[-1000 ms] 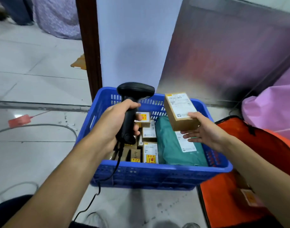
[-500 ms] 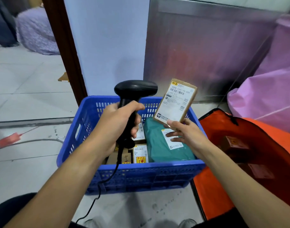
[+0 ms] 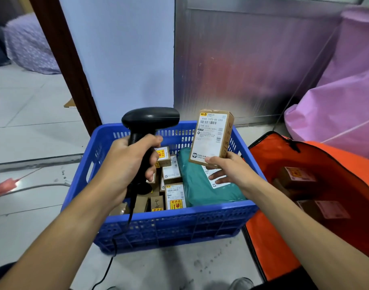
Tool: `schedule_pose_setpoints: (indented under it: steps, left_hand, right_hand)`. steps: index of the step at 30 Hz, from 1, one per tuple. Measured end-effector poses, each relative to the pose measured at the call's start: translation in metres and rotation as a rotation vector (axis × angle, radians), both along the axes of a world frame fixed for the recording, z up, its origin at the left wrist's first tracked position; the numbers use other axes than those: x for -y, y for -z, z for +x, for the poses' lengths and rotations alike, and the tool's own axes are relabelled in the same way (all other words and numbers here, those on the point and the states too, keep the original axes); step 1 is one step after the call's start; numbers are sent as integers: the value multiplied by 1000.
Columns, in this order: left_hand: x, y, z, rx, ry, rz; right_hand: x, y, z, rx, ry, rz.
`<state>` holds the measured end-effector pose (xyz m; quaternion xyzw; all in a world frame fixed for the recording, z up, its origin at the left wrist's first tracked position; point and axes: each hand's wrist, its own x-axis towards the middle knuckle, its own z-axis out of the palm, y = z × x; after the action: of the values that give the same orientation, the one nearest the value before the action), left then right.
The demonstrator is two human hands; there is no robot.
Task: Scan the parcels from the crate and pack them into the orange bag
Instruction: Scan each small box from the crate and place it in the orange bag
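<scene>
**Scan step in hand, packing to follow**

The black scanner (image 3: 151,120) is clenched by its handle in the left grip (image 3: 129,162). Beneath, small boxes (image 3: 172,172) and a teal mailer (image 3: 200,193) are held in the blue crate (image 3: 171,225). 1 brown parcel (image 3: 212,137) is pinched at its lower end by the right grip (image 3: 229,170), upright above the crate, label (image 3: 207,143) toward the camera. Scanning is judged in hand; next the barcode (image 3: 210,122) must be turned to the scanner, then the parcel carried into the open orange bag (image 3: 269,248)
</scene>
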<state>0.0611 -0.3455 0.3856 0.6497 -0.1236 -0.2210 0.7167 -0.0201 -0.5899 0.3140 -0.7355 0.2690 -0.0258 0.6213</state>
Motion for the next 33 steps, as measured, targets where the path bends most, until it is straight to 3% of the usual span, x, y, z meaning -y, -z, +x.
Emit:
schedule_pose_setpoints:
  steps: [33]
  left_hand:
    - [11, 8, -2, 5, 6, 62]
  right_hand:
    - [9, -1, -7, 9, 35, -57]
